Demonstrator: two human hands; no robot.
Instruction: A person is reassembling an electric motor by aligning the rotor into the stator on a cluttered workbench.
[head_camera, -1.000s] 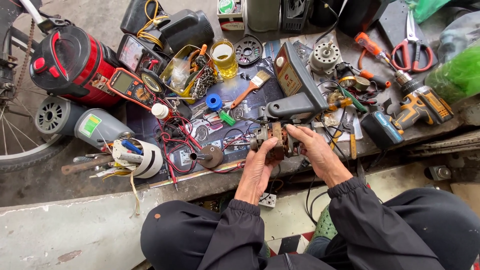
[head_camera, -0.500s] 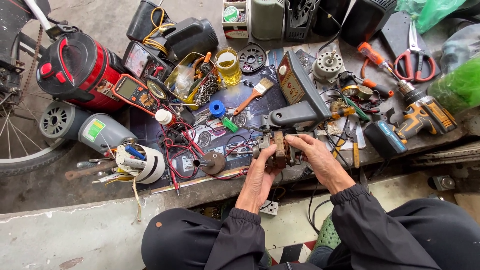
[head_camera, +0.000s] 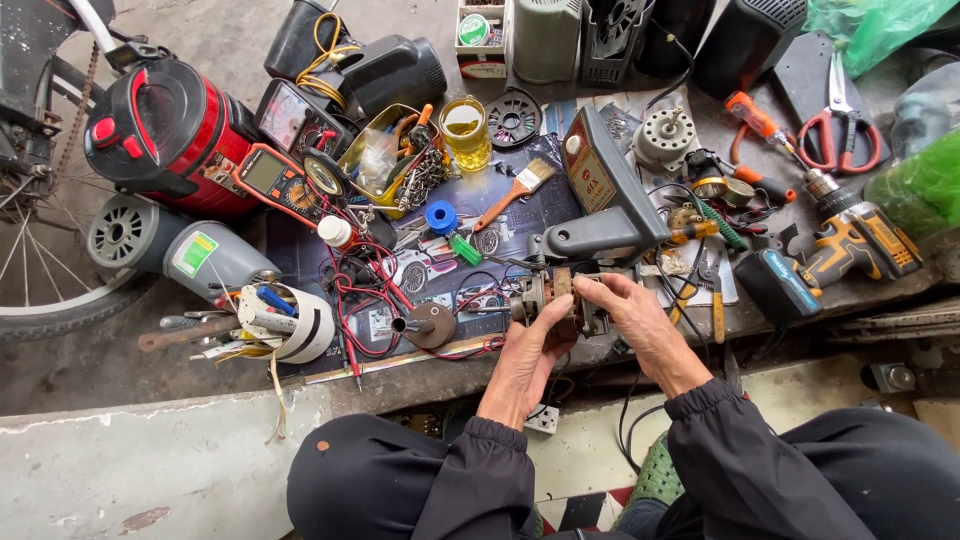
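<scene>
Both hands meet on a small electric motor (head_camera: 556, 300) — a rusty, brown-cored unit with a metal end cap — held just above the near edge of the dark work mat (head_camera: 500, 200). The left hand (head_camera: 525, 360) comes up from below, its fingers curled around the motor's underside; this looks like a cradling grip that keeps the body from turning. The right hand (head_camera: 640, 325) lies over the motor's right end, fingertips pinched together on it, probably so that end can be worked while the other hand steadies it. Neither hand is open; both are closed on the motor.

Just left of the motor a small funnel-shaped part (head_camera: 428, 325) lies on its side amid red and black test leads (head_camera: 365, 290), which loop close enough to snag a wrist. Directly behind the motor stands a grey fan base (head_camera: 605, 195), upright and crowding the space beyond the fingers. To the motor's right sit a cordless drill (head_camera: 850, 240) and loose pliers. Further left of the motor lie a white roll stuffed with small tools (head_camera: 290, 320) and a grey motor housing (head_camera: 170, 245). Beyond the motor: a blue spool (head_camera: 441, 216), a paintbrush (head_camera: 515, 190), a multimeter (head_camera: 268, 175), a jar of yellow liquid (head_camera: 466, 130) — and, farthest off, red scissors (head_camera: 840, 125).
</scene>
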